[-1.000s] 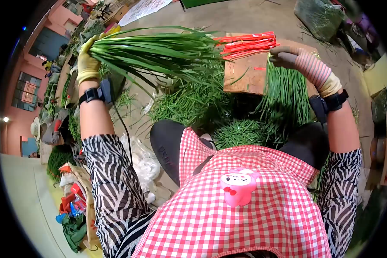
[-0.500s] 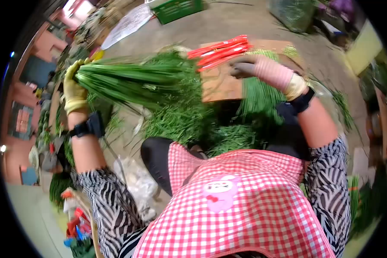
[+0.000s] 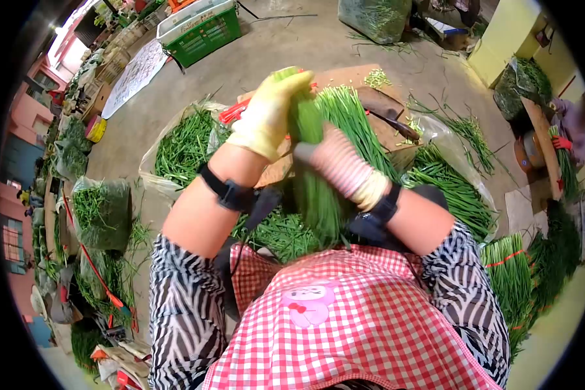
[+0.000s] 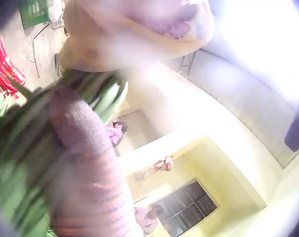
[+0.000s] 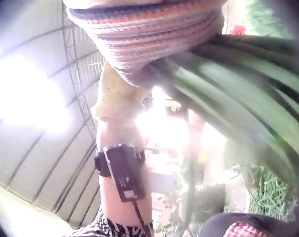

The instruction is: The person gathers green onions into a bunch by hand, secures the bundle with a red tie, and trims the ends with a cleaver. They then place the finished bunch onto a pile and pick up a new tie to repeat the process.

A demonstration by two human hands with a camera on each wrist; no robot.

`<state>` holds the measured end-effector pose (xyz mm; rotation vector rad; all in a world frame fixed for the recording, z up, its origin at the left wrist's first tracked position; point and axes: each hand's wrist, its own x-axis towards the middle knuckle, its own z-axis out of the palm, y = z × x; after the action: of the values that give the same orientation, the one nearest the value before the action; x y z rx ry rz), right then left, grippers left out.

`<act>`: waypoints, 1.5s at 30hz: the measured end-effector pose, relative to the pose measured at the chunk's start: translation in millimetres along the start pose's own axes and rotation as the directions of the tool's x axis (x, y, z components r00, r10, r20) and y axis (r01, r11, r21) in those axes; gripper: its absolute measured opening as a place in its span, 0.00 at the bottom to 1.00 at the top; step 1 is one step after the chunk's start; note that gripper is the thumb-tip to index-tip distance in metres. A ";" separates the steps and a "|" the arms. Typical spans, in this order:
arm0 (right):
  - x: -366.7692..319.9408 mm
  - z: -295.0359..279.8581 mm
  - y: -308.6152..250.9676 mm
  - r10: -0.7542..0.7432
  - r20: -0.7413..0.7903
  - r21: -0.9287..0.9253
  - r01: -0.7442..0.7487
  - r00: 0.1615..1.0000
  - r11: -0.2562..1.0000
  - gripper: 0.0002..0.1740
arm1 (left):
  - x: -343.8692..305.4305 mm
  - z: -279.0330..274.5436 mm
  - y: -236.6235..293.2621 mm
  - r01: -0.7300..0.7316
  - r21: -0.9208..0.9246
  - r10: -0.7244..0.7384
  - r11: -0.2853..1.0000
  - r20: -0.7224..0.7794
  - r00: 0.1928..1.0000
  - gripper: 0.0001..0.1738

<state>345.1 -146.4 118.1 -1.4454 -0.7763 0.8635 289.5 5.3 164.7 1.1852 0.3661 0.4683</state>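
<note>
My left hand (image 3: 270, 114), in a yellow glove, grips a bunch of long green chives (image 3: 307, 123) near its upper, pale end. Below it, my right hand (image 3: 338, 159), in a striped glove with grey fingertips, wraps the same bunch, thumb across the front. The leaves hang down blurred toward the checked apron (image 3: 364, 312). In the left wrist view, the striped glove (image 4: 90, 163) lies over the chives (image 4: 21, 173). The right wrist view shows the leaves (image 5: 238, 94) fanning out past the hand. Some fingers are hidden behind the bunch.
More chives (image 3: 351, 117) lie on a wooden board (image 3: 351, 75), beside a dark-handled tool (image 3: 396, 122) and red ties (image 3: 233, 112). Plastic-lined heaps of leaves (image 3: 185, 146) flank it. Tied bundles (image 3: 508, 263) stand at the right; a green crate (image 3: 205, 39) sits farther back.
The left hand has swung the chives from the far left to the middle and turned them leaf-end down. The right hand has come from the board onto the bunch. The head view has turned right.
</note>
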 end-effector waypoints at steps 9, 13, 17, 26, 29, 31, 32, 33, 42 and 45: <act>115.4 -143.1 4.7 0.262 0.131 -0.044 -0.259 0.956 0.965 0.25 | 136.5 -84.0 -128.2 0.088 -0.027 -0.091 0.996 -0.154 0.984 0.37; 161.9 -146.2 47.6 0.353 -0.021 -0.505 -0.314 0.936 0.804 0.31 | 138.1 -86.5 -166.8 0.089 0.039 -0.079 0.995 -0.199 0.977 0.32; 188.1 -125.3 100.7 0.422 -0.126 -0.778 -0.353 0.898 0.520 0.45 | 140.3 -69.5 -175.8 -0.109 0.392 0.078 0.913 0.095 0.992 0.30; 172.7 -146.2 85.8 0.264 0.369 -0.775 0.139 0.891 0.616 0.25 | 164.6 -40.6 -207.7 -0.553 0.745 0.134 0.372 0.547 0.827 0.21; 157.2 -185.3 85.1 0.290 0.252 -0.885 0.099 0.923 0.456 0.26 | 157.4 -37.1 -216.1 -0.598 0.780 0.175 0.183 0.573 0.801 0.19; 155.9 -213.3 90.1 0.248 0.086 -0.777 -0.091 0.965 0.622 0.23 | 151.1 -31.2 -220.8 -0.617 0.781 0.226 0.099 0.586 0.778 0.17; 154.6 -221.1 80.2 0.383 -0.065 -0.651 -0.330 0.922 0.684 0.22 | 150.9 -27.6 -219.3 -0.609 0.787 0.209 0.104 0.581 0.787 0.18; 158.8 -226.7 76.3 0.377 -0.190 -0.736 -0.386 0.906 0.556 0.20 | 152.3 -25.7 -219.3 -0.601 0.792 0.192 0.105 0.577 0.794 0.19; 141.3 -177.4 143.0 0.084 0.114 -0.954 0.086 0.990 0.288 0.16 | 185.7 -3.5 -186.3 -0.757 0.647 0.154 -0.087 0.760 0.632 0.49; 150.3 -210.5 159.7 0.000 0.245 -0.862 0.218 0.970 0.457 0.18 | 194.1 -8.3 -202.8 -0.756 0.648 -0.113 -0.088 0.748 0.654 0.41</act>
<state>597.6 -130.2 -50.3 -2.2038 -1.6419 0.4799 481.3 53.7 -34.5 2.9296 -0.4388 0.1533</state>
